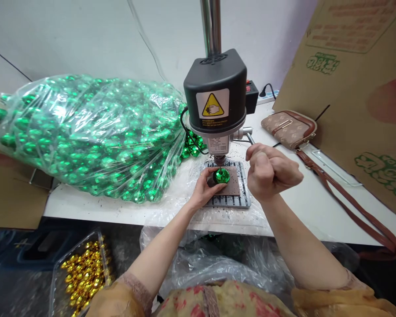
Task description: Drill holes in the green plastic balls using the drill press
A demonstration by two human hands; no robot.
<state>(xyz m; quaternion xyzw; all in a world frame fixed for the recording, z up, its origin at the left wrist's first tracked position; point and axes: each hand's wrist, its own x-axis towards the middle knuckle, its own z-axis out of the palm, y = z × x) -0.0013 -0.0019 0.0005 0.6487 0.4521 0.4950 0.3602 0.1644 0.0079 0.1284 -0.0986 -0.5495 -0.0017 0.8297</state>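
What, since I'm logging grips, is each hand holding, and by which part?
The left hand holds a green ball, pinched at its near and far sides. The right hand grips the outer end of the lever.

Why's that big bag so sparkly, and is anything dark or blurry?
Head view: light glints off the clear bag and the green ball in the left hand; head view: it's dim below the white table; head view: red print on the right cardboard box looks too soft to read.
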